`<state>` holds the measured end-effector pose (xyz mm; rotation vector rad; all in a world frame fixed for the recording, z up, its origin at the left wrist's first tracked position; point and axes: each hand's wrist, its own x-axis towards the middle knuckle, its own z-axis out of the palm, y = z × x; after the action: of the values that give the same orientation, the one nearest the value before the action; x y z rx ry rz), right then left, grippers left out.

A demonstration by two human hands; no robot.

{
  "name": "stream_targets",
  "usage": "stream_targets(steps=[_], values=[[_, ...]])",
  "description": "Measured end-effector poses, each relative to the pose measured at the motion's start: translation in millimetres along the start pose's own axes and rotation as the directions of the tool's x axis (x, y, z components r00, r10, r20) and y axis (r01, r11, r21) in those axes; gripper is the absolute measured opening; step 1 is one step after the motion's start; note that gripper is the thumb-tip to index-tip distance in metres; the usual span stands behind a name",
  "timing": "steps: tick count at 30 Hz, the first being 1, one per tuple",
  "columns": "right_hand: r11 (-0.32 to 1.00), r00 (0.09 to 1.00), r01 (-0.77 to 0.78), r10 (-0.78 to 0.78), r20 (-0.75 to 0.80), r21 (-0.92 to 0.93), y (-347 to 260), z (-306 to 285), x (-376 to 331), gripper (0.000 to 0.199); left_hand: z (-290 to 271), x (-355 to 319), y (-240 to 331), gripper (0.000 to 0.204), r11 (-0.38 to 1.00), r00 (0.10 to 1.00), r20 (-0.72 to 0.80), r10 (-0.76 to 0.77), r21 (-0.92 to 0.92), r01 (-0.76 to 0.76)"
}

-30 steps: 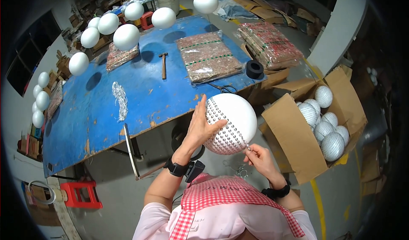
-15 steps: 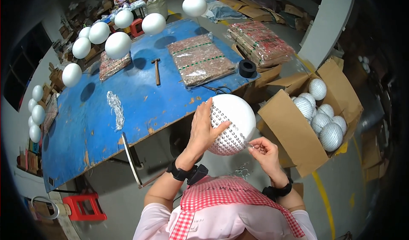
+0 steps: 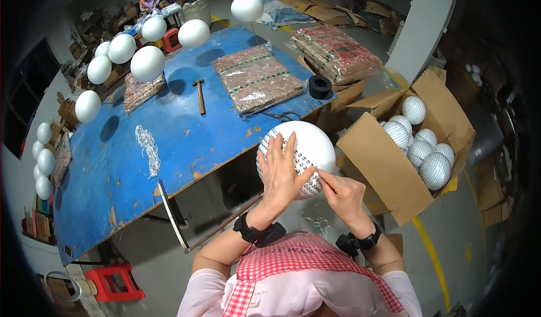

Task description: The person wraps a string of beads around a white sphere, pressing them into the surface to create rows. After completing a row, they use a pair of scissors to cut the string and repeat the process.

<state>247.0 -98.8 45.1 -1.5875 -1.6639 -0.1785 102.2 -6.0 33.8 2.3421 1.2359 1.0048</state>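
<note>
A large white ball [image 3: 309, 141] is in front of me, just off the table's near edge. Rows of small silver beads [image 3: 306, 160] cover its left and lower part. My left hand [image 3: 280, 168] lies flat across the beaded side, its fingers stretched and its thumb pointing to my right hand. On the ball's lower right, my right hand [image 3: 342, 196] is closed in a pinch at the edge of the beading. The bead strand there is mostly hidden by the fingertips. What carries the ball from below is not visible.
On the blue table [image 3: 174, 120] are a hammer [image 3: 200, 97], a silver strand bundle [image 3: 147, 151], scissors [image 3: 282, 116], black tape [image 3: 320, 86] and a wrapped pack [image 3: 256, 80]. Several white balls [image 3: 147, 63] stand above it. A carton [image 3: 389, 168] holds beaded balls; a red stool [image 3: 115, 282] stands left.
My right hand has moved up and left, from the strand's end beside the ball onto its surface near my left thumb. My left hand has shifted, fingers now flatter over the beads.
</note>
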Motion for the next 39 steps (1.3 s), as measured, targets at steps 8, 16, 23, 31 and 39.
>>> stream_targets(steps=[8, 16, 23, 31, 39], values=[[0.976, 0.933, -0.217, 0.211, 0.291, -0.013, 6.4, -17.2, 8.9, 0.017, 5.4, -3.0, 4.8, 0.09, 0.998, 1.0, 0.006, 0.009, 0.055, -0.01], [0.372, 0.709, -0.705, 0.349, 0.613, 0.603, 41.7, -2.4, 11.5, 0.014, 11.7, -1.0, 8.7, 0.089, 0.999, 0.999, -0.032, -0.036, 0.014, 0.036], [0.421, 0.619, -0.778, 0.381, 0.687, 0.467, 58.8, -3.2, 2.5, 0.012, 12.7, -4.3, 17.5, 0.088, 0.998, 0.998, -0.06, -0.017, 0.064, 0.021], [0.347, 0.797, -0.604, 0.275, 0.538, 0.717, 85.7, 10.4, -21.5, 0.012, 15.9, -6.6, 24.0, 0.087, 0.992, 0.994, -0.109, 0.015, 0.13, -0.001], [0.914, 0.982, -0.113, 0.043, 0.185, 0.391, 64.4, 1.6, -2.4, 0.011, 22.7, -10.3, 28.4, 0.087, 0.983, 0.997, -0.071, 0.031, 0.182, -0.018]])
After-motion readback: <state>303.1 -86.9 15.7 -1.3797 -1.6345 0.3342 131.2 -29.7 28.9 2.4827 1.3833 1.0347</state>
